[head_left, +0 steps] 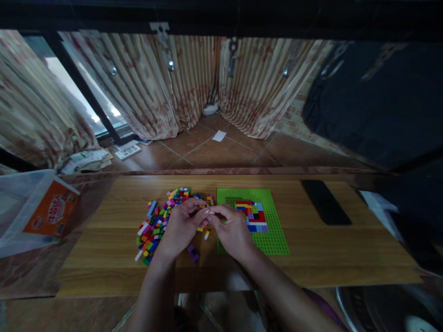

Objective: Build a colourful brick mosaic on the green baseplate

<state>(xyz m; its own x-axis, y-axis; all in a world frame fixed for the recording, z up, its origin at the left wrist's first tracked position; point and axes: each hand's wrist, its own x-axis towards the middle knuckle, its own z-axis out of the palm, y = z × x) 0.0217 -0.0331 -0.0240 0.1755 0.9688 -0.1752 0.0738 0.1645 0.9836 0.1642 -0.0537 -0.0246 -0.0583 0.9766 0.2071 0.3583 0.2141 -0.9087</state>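
My left hand [182, 226] and my right hand [233, 230] meet fingertip to fingertip above the wooden table [311, 249], both pinched on a small pale brick [209, 212]. A heap of small coloured bricks [157, 223] lies under and left of my left hand. A green baseplate [273, 230] lies just right of my right hand. On it sits a patch of joined bricks [254, 214] in red, yellow, blue, purple and black. A few loose bricks [206, 234] lie on the table between my wrists.
A black phone [325, 201] lies flat at the table's right. A clear plastic bag with an orange label [41, 212] sits at the left. Beyond the far edge are tiled floor, striped curtains [166, 83], scattered papers [93, 159] and a dark cloth [377, 97] at right.
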